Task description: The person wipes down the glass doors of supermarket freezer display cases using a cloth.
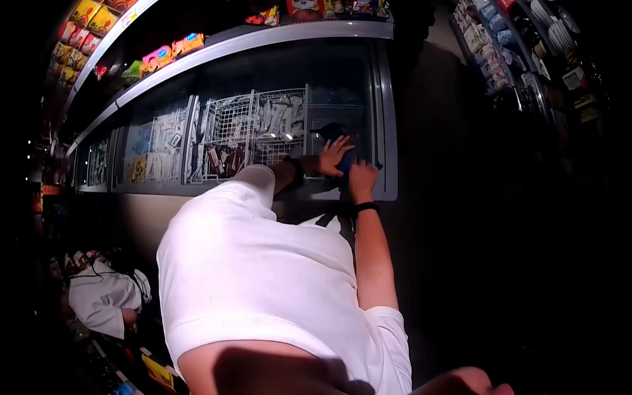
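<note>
My left hand lies with its fingers spread over the glass top of the chest freezer, near its right end. Just right of it, my right hand is closed, with curled fingers, on what looks like a dark blue cloth. The blue material shows between my two hands, and a bit sticks out past the right one. Its full outline is lost in the dark glass. Through the glass, left of my hands, a white wire basket and wrapped packs are visible.
A shelf with colourful snack packs runs above the freezer's back. More packaged goods hang on racks at the upper right. Another person in a white shirt is at the lower left. The right side is very dark.
</note>
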A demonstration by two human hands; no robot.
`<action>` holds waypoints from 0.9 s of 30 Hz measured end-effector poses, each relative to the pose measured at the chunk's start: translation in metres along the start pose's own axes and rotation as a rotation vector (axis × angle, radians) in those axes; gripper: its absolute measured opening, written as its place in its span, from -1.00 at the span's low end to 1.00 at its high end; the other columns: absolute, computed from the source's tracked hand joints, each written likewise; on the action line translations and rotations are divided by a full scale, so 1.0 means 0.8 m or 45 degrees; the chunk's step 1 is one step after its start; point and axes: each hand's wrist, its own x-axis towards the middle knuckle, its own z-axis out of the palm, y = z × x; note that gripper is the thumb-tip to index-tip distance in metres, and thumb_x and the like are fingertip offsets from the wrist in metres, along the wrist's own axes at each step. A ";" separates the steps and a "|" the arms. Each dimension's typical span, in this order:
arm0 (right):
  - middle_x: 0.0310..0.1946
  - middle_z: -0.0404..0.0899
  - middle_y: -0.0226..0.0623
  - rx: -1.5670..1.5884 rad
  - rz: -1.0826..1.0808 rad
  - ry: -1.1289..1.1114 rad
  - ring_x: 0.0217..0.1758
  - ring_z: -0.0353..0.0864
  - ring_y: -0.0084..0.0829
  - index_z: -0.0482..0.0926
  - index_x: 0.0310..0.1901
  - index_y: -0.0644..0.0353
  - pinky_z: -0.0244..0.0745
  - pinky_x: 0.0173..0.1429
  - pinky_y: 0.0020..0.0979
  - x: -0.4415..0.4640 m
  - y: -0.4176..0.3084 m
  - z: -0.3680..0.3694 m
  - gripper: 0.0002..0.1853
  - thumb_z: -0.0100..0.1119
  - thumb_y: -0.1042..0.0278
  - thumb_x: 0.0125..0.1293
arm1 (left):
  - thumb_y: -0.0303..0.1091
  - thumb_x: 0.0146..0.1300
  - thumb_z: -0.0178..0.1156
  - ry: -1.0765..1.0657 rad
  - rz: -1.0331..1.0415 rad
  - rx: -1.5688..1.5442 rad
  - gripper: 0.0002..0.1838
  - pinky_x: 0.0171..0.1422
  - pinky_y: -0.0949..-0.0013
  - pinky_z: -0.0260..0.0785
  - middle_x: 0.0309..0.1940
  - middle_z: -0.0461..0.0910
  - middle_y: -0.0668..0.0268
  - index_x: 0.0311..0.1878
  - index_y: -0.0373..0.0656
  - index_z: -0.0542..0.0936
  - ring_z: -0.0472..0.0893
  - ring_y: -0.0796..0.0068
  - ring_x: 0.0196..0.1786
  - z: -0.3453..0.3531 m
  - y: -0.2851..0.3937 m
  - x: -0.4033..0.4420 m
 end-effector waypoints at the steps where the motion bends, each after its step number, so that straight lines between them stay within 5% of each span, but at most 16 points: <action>1: -0.16 0.57 -0.27 0.005 -0.062 -0.046 -0.09 0.59 -0.21 0.62 -0.05 0.05 0.42 -0.01 -0.08 -0.012 0.017 -0.012 -0.67 0.25 0.23 0.11 | 0.09 -0.15 0.42 0.002 -0.122 -0.030 0.21 0.47 -0.42 -0.33 0.56 -0.34 0.06 0.52 0.05 -0.07 -0.32 -0.11 0.58 0.018 0.028 -0.010; 6: -0.25 0.56 -0.31 -0.056 -0.285 0.082 -0.09 0.55 -0.24 0.65 -0.10 -0.02 0.41 -0.02 -0.13 -0.007 0.064 -0.003 -0.73 0.13 0.36 0.15 | 0.00 -0.09 0.32 0.088 -0.568 0.012 0.19 0.49 -0.36 -0.46 0.55 -0.43 -0.01 0.53 -0.15 -0.15 -0.46 -0.05 0.59 0.043 0.100 0.002; 7: -0.23 0.56 -0.30 0.004 -0.321 0.022 -0.08 0.54 -0.23 0.65 -0.13 -0.01 0.39 -0.01 -0.13 -0.002 0.071 -0.006 -0.76 0.11 0.34 0.17 | -0.01 -0.08 0.33 0.013 -0.609 -0.004 0.20 0.48 -0.39 -0.33 0.55 -0.44 -0.03 0.54 -0.14 -0.16 -0.46 -0.11 0.58 0.028 0.109 0.005; 9: -0.27 0.54 -0.33 0.059 -0.369 0.082 -0.09 0.53 -0.23 0.65 -0.05 -0.06 0.37 -0.01 -0.11 0.005 0.090 0.000 -0.71 0.07 0.33 0.19 | -0.02 -0.05 0.34 -0.243 -0.659 -0.173 0.08 0.48 -0.23 -0.05 0.52 -0.16 -0.12 0.50 -0.19 0.03 -0.17 -0.09 0.58 -0.017 0.119 0.017; 10: -0.24 0.54 -0.34 0.034 -0.398 0.138 -0.08 0.51 -0.25 0.61 0.10 -0.13 0.37 -0.01 -0.09 0.003 0.107 0.000 -0.62 0.03 0.31 0.25 | -0.11 0.11 0.29 -0.462 -0.379 -0.501 -0.21 0.41 0.05 0.23 0.37 0.26 -0.15 0.37 -0.26 0.30 0.25 0.03 0.45 -0.091 0.138 0.032; 11: -0.24 0.54 -0.34 -0.001 -0.420 0.131 -0.08 0.51 -0.25 0.61 0.10 -0.13 0.37 -0.01 -0.09 0.004 0.122 -0.003 -0.62 0.03 0.31 0.25 | -0.29 0.28 0.17 -0.387 -0.316 -0.961 -0.53 0.33 0.27 0.36 0.13 0.54 -0.01 0.22 -0.30 0.46 0.54 0.22 0.22 -0.144 0.170 0.034; 13: -0.26 0.55 -0.33 0.059 -0.539 0.065 -0.12 0.52 -0.26 0.60 0.14 -0.17 0.36 -0.01 -0.08 0.009 0.153 -0.011 -0.60 -0.01 0.31 0.29 | -0.46 0.40 0.05 -0.202 -0.162 -1.393 -0.72 0.24 0.36 0.43 0.04 0.58 0.20 0.14 -0.28 0.49 0.58 0.45 0.11 -0.283 0.249 0.044; 15: -0.25 0.53 -0.29 -0.009 -0.696 -0.013 -0.14 0.52 -0.23 0.52 0.22 -0.18 0.33 0.01 -0.08 0.019 0.169 -0.007 -0.54 0.01 0.28 0.26 | -0.35 0.38 0.13 0.527 0.160 -0.927 -0.74 0.17 0.39 0.44 -0.08 0.56 0.25 0.05 -0.25 0.51 0.59 0.46 0.02 -0.386 0.304 0.036; 16: -0.25 0.55 -0.27 -0.019 -0.747 -0.091 -0.13 0.54 -0.22 0.53 0.21 -0.17 0.34 0.01 -0.08 0.023 0.172 -0.018 -0.55 0.01 0.29 0.26 | -0.37 0.36 0.14 0.937 0.375 -0.643 -0.77 -0.04 0.47 0.44 -0.16 0.53 0.29 0.03 -0.23 0.51 0.58 0.50 -0.12 -0.414 0.318 0.027; 18: -0.25 0.59 -0.24 -0.061 -0.844 -0.220 -0.11 0.56 -0.20 0.55 0.19 -0.15 0.34 0.03 -0.08 0.040 0.169 -0.035 -0.56 -0.01 0.29 0.27 | -0.37 0.36 0.14 1.362 0.436 -0.234 -0.77 -0.05 0.47 0.43 -0.17 0.53 0.29 0.03 -0.23 0.51 0.58 0.50 -0.12 -0.441 0.361 0.005; 21: -0.27 0.61 -0.22 -0.073 -0.965 -0.249 -0.11 0.57 -0.18 0.60 0.10 -0.08 0.32 0.03 -0.08 0.052 0.174 -0.040 -0.64 -0.04 0.28 0.31 | -0.38 0.35 0.14 1.673 0.412 0.202 -0.77 -0.05 0.46 0.43 -0.17 0.53 0.29 0.02 -0.23 0.51 0.58 0.50 -0.13 -0.443 0.440 -0.012; 27: -0.26 0.63 -0.19 -0.209 -1.225 -0.414 -0.10 0.60 -0.16 0.66 -0.16 0.03 0.33 0.03 -0.05 0.080 0.173 -0.035 -0.74 -0.06 0.24 0.35 | -0.39 0.34 0.15 1.885 0.102 0.592 -0.77 -0.06 0.46 0.43 -0.18 0.53 0.29 0.01 -0.22 0.51 0.57 0.50 -0.14 -0.423 0.553 -0.019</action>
